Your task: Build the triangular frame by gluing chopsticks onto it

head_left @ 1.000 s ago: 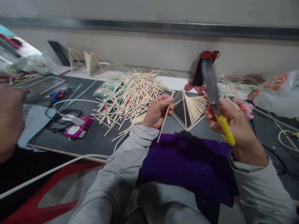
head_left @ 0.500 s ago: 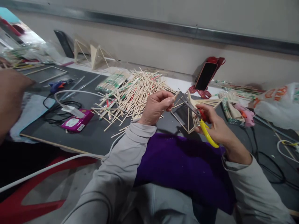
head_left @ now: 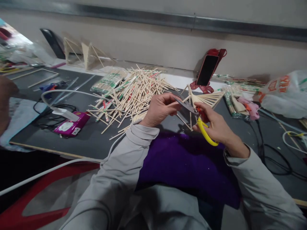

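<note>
My right hand (head_left: 213, 126) is wrapped round the handles of yellow-and-red scissors (head_left: 203, 132), whose blades point left toward my other hand. My left hand (head_left: 161, 110) is pinched at the blade tips; a small light stick end seems to be between its fingers, partly hidden. Behind the scissors stands a frame of wooden sticks (head_left: 208, 98) with a fan of sticks reaching right. A large heap of loose sticks (head_left: 141, 91) lies just behind and left of my left hand. Purple cloth (head_left: 187, 163) covers my lap.
A magenta power strip (head_left: 72, 124) with a white plug and cable is on the left. A phone (head_left: 207, 71) leans on a red stand at the back. A pink glue gun (head_left: 249, 107) and a plastic bag (head_left: 285, 95) are right. Another person's hand (head_left: 7, 92) is at the far left.
The view has shifted slightly. The scissor blades have come closer to my left hand and now overlap its fingertips. The other person's hand has moved toward the left edge.
</note>
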Available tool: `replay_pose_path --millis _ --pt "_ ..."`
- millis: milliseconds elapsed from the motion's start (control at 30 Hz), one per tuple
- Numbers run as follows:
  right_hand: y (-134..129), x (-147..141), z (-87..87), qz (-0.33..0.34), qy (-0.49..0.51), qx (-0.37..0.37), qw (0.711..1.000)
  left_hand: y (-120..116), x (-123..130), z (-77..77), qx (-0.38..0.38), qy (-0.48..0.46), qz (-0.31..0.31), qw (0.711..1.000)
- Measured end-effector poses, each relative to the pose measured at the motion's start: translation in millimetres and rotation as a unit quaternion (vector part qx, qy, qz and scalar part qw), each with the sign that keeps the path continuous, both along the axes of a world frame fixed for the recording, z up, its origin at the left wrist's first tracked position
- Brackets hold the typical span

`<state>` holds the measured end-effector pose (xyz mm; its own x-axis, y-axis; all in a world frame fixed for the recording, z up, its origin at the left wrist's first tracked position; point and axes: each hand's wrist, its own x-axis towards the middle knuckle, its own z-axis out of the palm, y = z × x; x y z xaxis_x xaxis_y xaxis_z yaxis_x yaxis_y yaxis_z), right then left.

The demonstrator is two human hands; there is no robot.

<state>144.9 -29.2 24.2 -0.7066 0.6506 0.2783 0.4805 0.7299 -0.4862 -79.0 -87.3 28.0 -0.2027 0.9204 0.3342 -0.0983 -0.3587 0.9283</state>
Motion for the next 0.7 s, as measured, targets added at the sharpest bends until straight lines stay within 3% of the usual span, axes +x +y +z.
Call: replay_pose_path --millis 467,700 --pt "-2 -3 -14.9 0.036 0.007 0.035 0.999 -3 1 -11.6 0.016 -0.001 0.003 1.000" --pt "-10 -2 -10.8 0.032 0.009 0.053 0.998 -7 3 -10.4 0.022 0.002 -0.002 1.000"
